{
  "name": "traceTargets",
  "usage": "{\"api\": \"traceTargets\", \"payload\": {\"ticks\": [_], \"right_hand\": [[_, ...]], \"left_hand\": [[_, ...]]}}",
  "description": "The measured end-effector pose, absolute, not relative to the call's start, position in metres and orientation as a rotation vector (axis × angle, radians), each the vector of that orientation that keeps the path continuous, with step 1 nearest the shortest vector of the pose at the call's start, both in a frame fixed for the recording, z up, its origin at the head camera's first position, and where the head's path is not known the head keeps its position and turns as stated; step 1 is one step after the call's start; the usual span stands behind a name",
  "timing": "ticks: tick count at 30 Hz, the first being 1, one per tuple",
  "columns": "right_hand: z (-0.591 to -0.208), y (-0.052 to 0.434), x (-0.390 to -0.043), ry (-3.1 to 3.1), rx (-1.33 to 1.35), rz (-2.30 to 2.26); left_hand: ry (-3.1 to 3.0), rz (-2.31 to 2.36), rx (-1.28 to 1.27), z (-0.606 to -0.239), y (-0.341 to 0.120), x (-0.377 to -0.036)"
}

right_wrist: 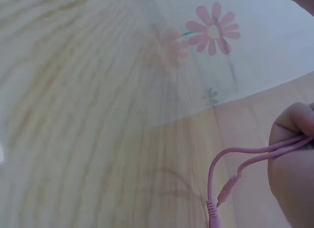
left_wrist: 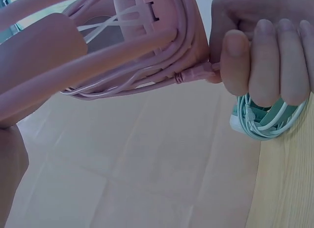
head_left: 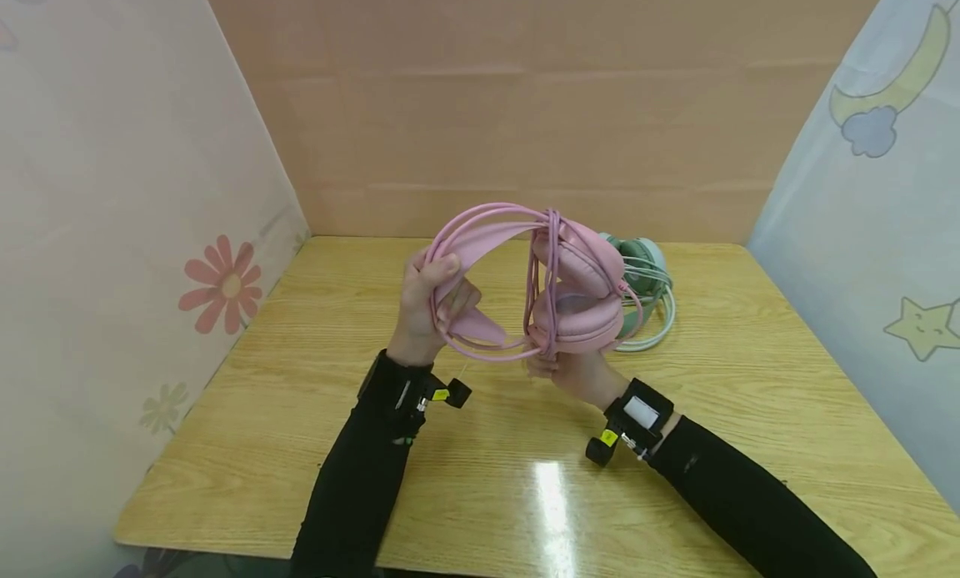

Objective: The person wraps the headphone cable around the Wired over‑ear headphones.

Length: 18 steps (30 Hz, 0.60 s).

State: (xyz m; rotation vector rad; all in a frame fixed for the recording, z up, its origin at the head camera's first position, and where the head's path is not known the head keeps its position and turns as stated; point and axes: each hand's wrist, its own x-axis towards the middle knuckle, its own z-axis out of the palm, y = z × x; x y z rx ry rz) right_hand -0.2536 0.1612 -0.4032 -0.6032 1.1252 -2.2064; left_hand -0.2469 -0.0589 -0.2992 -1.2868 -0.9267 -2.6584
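Note:
A pair of pink headphones [head_left: 583, 318] is held up over the table, its cable wound in loops around the headband and ear cups. At the left, my left hand [head_left: 429, 301] grips the headband, thumb on the outside. My right hand [head_left: 583, 378] is just below the ear cups, its fingers curled. In the right wrist view, pink cable [right_wrist: 245, 150] runs out of the right hand's grasp, with a small plug [right_wrist: 226, 189] hanging from it. The left wrist view shows cable meeting the right hand's curled fingers [left_wrist: 265, 66] beside an ear cup.
Green headphones [head_left: 647, 265] with a pale wound cable lie behind the pink pair, toward the back right of the wooden table [head_left: 315, 444]. A brown paper backdrop [head_left: 480, 128] stands behind. Patterned cloths [head_left: 112, 228] hang on both sides.

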Motion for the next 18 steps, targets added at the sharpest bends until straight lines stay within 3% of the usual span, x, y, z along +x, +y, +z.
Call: {"api": "traceTargets", "payload": {"ticks": [10,18], "right_hand": [[-0.414,0.156,-0.237,1.346,-0.795,-2.150],[-0.415,0.153,-0.229,1.574,-0.803,-2.080]], "left_hand": [[-0.976,-2.592,-1.222,-0.300,-0.062,-0.250],[-0.973,-2.564,-1.214,-0.300,-0.066,-0.250]]}}
